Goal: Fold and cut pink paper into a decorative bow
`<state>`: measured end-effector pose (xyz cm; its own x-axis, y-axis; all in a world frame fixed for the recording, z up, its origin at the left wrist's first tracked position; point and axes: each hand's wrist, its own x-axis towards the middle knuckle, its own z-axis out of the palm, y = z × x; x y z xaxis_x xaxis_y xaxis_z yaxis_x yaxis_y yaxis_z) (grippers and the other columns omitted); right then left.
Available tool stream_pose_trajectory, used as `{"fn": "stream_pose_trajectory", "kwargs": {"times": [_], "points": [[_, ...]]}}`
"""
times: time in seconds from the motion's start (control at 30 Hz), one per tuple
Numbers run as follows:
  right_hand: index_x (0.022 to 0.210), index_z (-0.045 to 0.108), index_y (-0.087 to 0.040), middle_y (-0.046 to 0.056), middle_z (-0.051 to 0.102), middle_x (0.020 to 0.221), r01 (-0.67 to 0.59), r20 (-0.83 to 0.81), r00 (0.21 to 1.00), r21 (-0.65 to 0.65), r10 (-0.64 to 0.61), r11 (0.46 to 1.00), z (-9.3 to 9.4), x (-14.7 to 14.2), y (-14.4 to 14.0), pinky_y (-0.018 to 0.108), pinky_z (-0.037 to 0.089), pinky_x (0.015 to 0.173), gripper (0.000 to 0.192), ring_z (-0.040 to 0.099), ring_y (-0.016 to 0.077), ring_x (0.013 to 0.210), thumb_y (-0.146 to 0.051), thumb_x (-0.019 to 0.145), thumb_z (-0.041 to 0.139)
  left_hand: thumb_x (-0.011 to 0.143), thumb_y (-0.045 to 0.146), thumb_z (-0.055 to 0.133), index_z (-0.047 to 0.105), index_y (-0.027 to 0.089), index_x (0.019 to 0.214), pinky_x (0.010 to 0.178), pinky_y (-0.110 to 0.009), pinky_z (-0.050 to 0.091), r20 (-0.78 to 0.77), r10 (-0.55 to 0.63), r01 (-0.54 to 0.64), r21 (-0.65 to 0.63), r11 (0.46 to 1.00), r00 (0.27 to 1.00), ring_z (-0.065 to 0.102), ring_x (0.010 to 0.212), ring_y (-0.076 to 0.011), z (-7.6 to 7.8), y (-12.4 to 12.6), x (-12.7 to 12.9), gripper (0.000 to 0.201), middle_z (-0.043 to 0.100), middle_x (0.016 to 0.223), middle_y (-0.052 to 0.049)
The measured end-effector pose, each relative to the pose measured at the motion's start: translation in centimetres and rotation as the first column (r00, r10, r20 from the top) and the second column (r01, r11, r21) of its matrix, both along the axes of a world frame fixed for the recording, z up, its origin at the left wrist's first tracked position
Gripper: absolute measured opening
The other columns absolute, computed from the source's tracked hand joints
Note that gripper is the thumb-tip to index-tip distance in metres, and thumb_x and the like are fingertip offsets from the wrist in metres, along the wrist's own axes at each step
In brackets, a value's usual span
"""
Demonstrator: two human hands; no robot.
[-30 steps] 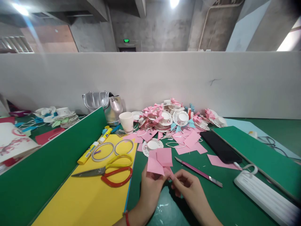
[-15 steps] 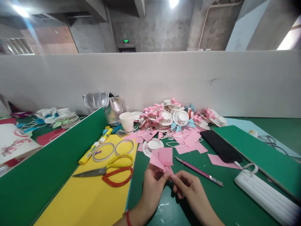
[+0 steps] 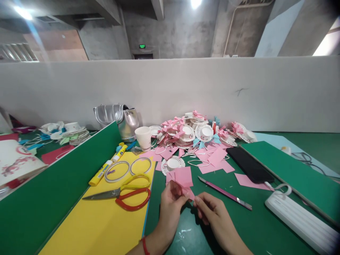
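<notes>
A creased piece of pink paper [image 3: 183, 176] is held up over the green table top. My left hand [image 3: 171, 203] pinches it from the left, thumb in front and fingers curled behind. At its lower right corner, the thumb and index finger of my right hand [image 3: 212, 210] close on the paper's edge. Just behind the paper lies a small white hat-like piece [image 3: 173, 164] with a fringed rim. To the right of my hands rests a pink craft knife [image 3: 224, 192].
Scissors [image 3: 132, 193], tape rolls [image 3: 117, 172] and glue sticks [image 3: 100, 173] lie on yellow card [image 3: 87, 226] at left. A heap of paper hats [image 3: 187, 132] and pink sheets [image 3: 214, 157] stands behind. At right are a phone [image 3: 249, 165], a power strip [image 3: 300, 219] and a green board [image 3: 292, 173].
The pink paper has tilted and flattened, its upper flaps now joining into one wider face. My left hand has shifted slightly left; my right hand is nearly still.
</notes>
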<state>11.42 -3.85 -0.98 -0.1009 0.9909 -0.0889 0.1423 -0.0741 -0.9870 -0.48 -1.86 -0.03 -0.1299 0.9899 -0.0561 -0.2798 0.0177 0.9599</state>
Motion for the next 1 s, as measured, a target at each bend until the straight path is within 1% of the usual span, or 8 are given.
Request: {"fn": "stream_pose_trajectory", "kwargs": {"times": [0.2,0.4,0.53,0.6,0.7,0.77,0.9,1.0], "points": [[0.059,0.053,-0.016,-0.006,0.039,0.044,-0.003,0.131,0.991,0.054,-0.005,0.999,-0.08,-0.11,-0.18,0.02,0.025,0.04,0.037,0.035,0.0082,0.041,-0.045,0.08,0.043,0.051,0.01,0.066,0.052,0.015,0.061,0.052,-0.02,0.04,-0.057,0.052,-0.054,-0.034,0.998,0.997,0.049,0.053,-0.0108,-0.09,0.08,0.03,0.018,0.054,0.055,0.004],[0.056,0.054,-0.016,-0.005,0.04,0.044,0.006,0.19,0.981,0.105,-0.026,0.994,0.13,-0.17,-0.18,0.02,0.025,0.04,0.041,0.035,0.0088,0.042,-0.048,0.079,0.043,0.05,0.01,0.066,0.054,0.015,0.063,0.051,-0.02,0.041,-0.064,0.035,-0.036,-0.021,0.999,0.997,0.049,0.053,-0.0115,0.08,0.03,0.2,0.018,0.056,0.055,0.003],[0.057,0.052,-0.016,-0.004,0.041,0.047,0.024,0.159,0.986,0.104,-0.04,0.994,0.28,-0.21,-0.16,0.02,0.025,0.041,0.038,0.035,0.0088,0.043,-0.049,0.075,0.048,0.049,0.01,0.066,0.05,0.016,0.058,0.048,-0.019,0.039,-0.028,0.029,-0.029,-0.009,1.0,0.999,0.045,0.049,-0.0097,0.11,-0.06,0.31,0.018,0.049,0.051,0.006],[0.056,0.051,-0.016,-0.005,0.041,0.046,0.019,0.101,0.995,0.056,-0.025,0.998,0.24,-0.23,-0.14,0.02,0.024,0.04,0.038,0.034,0.008,0.041,-0.05,0.075,0.048,0.049,0.011,0.065,0.048,0.016,0.054,0.045,-0.019,0.037,-0.032,0.032,-0.032,-0.008,0.999,0.999,0.042,0.046,-0.0085,0.16,-0.08,0.33,0.019,0.046,0.048,0.007],[0.057,0.049,-0.017,-0.007,0.038,0.043,0.005,0.013,1.0,-0.022,-0.004,1.0,0.16,-0.26,-0.1,0.019,0.022,0.038,0.04,0.031,0.0068,0.037,-0.053,0.074,0.046,0.05,0.014,0.065,0.047,0.017,0.052,0.044,-0.019,0.035,-0.06,0.031,-0.032,-0.011,0.999,0.998,0.041,0.045,-0.0083,0.33,-0.08,0.32,0.019,0.045,0.047,0.007],[0.057,0.048,-0.017,-0.008,0.035,0.042,0.006,-0.016,1.0,-0.048,-0.007,0.999,0.12,-0.29,-0.1,0.019,0.02,0.037,0.042,0.029,0.0065,0.036,-0.055,0.073,0.046,0.05,0.015,0.065,0.047,0.017,0.051,0.044,-0.019,0.034,-0.071,0.026,-0.028,-0.015,1.0,0.997,0.04,0.044,-0.0084,0.46,-0.07,0.31,0.019,0.045,0.047,0.007],[0.054,0.047,-0.017,-0.008,0.031,0.041,0.012,0.017,1.0,-0.053,-0.011,0.999,0.04,-0.31,-0.16,0.019,0.018,0.038,0.043,0.027,0.0066,0.037,-0.055,0.075,0.044,0.05,0.014,0.065,0.048,0.016,0.051,0.044,-0.019,0.032,-0.113,0.026,-0.027,-0.004,1.0,0.993,0.038,0.044,-0.0081,0.48,-0.05,0.24,0.017,0.044,0.047,0.007],[0.051,0.045,-0.017,-0.008,0.03,0.04,0.003,0.082,0.997,-0.006,-0.002,1.0,-0.02,-0.3,-0.25,0.02,0.019,0.039,0.045,0.028,0.0071,0.038,-0.052,0.078,0.041,0.051,0.014,0.065,0.048,0.017,0.051,0.045,-0.019,0.033,-0.138,0.025,-0.025,0.002,1.0,0.99,0.038,0.046,-0.0086,0.32,-0.04,0.18,0.017,0.044,0.047,0.007]]}}
